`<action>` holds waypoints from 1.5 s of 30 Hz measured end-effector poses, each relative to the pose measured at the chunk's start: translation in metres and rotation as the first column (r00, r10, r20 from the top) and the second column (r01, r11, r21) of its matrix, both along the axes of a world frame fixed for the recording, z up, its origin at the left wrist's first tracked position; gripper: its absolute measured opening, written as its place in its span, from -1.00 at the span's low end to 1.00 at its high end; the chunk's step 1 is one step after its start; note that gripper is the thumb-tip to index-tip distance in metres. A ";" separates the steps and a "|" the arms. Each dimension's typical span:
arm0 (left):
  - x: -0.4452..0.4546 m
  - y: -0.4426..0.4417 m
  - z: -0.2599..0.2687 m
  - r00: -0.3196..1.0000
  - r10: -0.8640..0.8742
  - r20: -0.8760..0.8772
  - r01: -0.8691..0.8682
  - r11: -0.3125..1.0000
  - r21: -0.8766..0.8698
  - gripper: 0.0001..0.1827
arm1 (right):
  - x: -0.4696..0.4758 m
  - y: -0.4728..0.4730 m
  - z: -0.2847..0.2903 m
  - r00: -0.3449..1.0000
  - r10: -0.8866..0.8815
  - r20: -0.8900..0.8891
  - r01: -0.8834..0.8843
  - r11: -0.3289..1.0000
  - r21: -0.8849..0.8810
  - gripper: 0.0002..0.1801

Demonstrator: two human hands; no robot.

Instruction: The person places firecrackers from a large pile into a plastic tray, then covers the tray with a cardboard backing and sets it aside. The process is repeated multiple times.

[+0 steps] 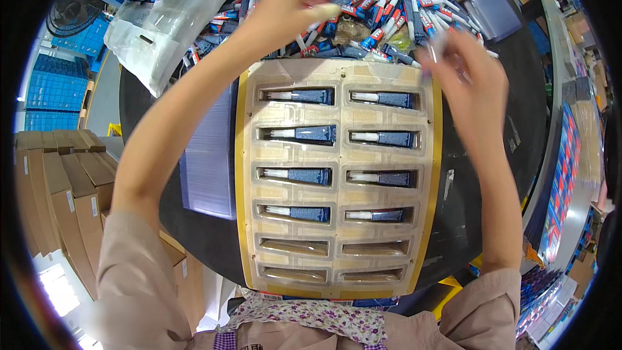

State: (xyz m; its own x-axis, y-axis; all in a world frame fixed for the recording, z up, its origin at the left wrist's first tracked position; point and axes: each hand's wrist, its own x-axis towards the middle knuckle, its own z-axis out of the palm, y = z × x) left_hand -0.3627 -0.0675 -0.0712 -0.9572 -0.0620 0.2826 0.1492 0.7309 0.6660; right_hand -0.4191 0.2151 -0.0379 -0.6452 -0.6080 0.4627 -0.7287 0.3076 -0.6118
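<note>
A pale jig board with yellow side strips (436,155) lies before me, holding a clear blister sheet (340,150) with two columns of cavities. Small blue tubes with white caps, such as this tube (311,134), lie one each in the upper four rows. The two lowest rows, including this cavity (294,247), hold no tube. Over the pile of tubes (374,9) beyond the board, my left hand (296,7) has its fingers bent, with a pale cover on one fingertip. My right hand (469,65) is blurred above the board's far right corner; what its fingers hold is unclear.
Left of the board stands a stack of clear plastic sheets (206,160). A plastic bag (146,39) lies at the far left of the round black table (461,204). More clear sheets (493,14) sit far right. Cardboard boxes (63,180) are stacked on my left.
</note>
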 end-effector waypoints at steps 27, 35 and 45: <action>0.216 0.060 0.044 0.966 -0.214 0.146 0.176 0.956 0.236 -0.83 | 0.121 0.095 0.021 0.860 0.085 0.503 -0.191 0.968 0.163 -0.91; 0.272 0.115 0.029 0.934 -0.317 0.167 0.314 0.948 0.044 -0.68 | 0.205 0.132 0.002 0.985 -0.171 -0.032 0.170 0.914 0.369 -0.38; 0.187 0.087 -0.010 0.989 0.016 0.147 0.076 0.800 -0.595 -0.26 | -0.022 0.467 -0.070 0.515 -0.629 -0.582 0.748 0.000 0.663 -0.03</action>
State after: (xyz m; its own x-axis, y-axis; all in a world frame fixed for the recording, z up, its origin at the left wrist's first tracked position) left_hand -0.1761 0.0191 -0.0811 -0.9872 0.1049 0.1199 0.1186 0.9865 0.1134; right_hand -0.4415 0.6820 -0.1082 -0.9807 0.0465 0.1900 0.1100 0.9341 0.3396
